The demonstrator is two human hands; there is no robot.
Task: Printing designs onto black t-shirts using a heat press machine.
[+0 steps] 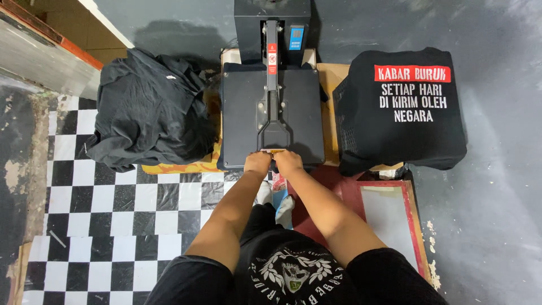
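**Both hands on the handle of a closed heat press**

A black heat press (272,113) stands on the floor at the far middle of the scene, its upper plate lowered flat over a dark garment whose edges show around the plate. To its left a heap of black garments (149,107) is piled; to its right a folded stack of black shirts (403,110) is topped by one with a red bar and white lettering. At the near right a red-framed screen (389,217) lies on the floor, and checkered tiles (113,209) cover the near left.

The handle (274,135) runs along the middle of the plate toward the person, and its near end is gripped by both hands side by side — the left hand (257,162) and the right hand (288,162), fingers clenched around it.

The lever is judged best worked with even force from both hands along its own line, so the plate stays level — wrists kept straight and clear of the hot plate's near edge.
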